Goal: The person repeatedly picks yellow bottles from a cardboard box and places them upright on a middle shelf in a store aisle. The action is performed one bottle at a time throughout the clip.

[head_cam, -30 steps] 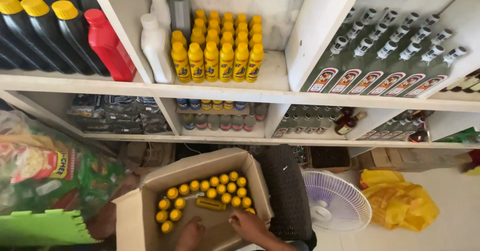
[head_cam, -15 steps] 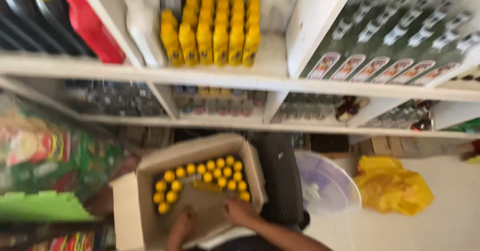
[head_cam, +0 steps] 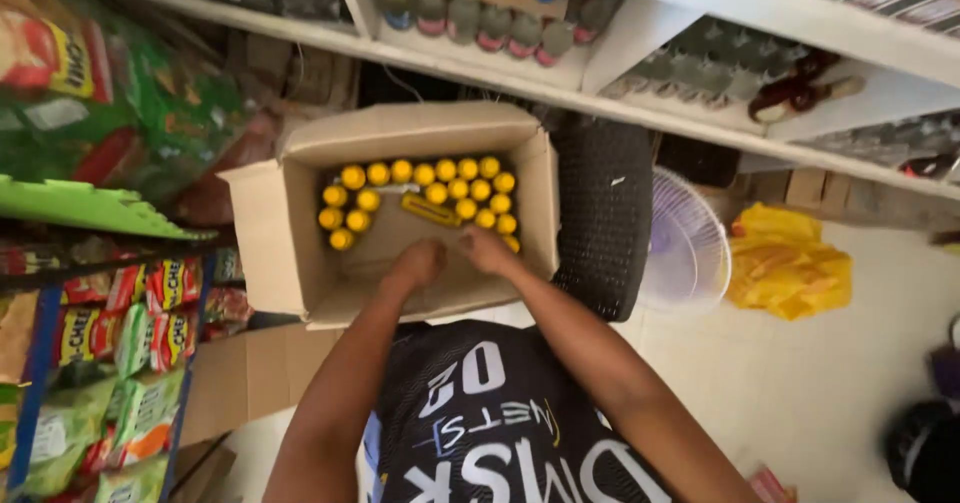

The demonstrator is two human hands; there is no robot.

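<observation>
**Both hands down in the bottle box**

Yellow-capped bottles (head_cam: 440,185) stand upright in an arc along the far wall and right side of the cardboard box (head_cam: 275,238), centre of frame, w/ one bottle lying flat (head_cam: 431,210) among them, long axis running left-right and tilted slightly down to the right. That flat one sits just above the hands in the frame, i.e. farther from the person, approx. between the two. Left hand (head_cam: 418,261) is at the bare box floor, fingers curled in; can't tell if it holds anything. Right hand (head_cam: 487,250) is just beside it, a bit nearer the upright bottles on the right side; fingers bent, grip not readable either. Neither hand visibly touches a bottle.

Outward: black perforated crate (head_cam: 605,213) against the box's right wall, then a white fan (head_cam: 690,248) and yellow plastic bag (head_cam: 790,263) on the floor. White shelves (head_cam: 700,123) w/ jars and bottles across the top; snack packets (head_cam: 110,333) lower left.
</observation>
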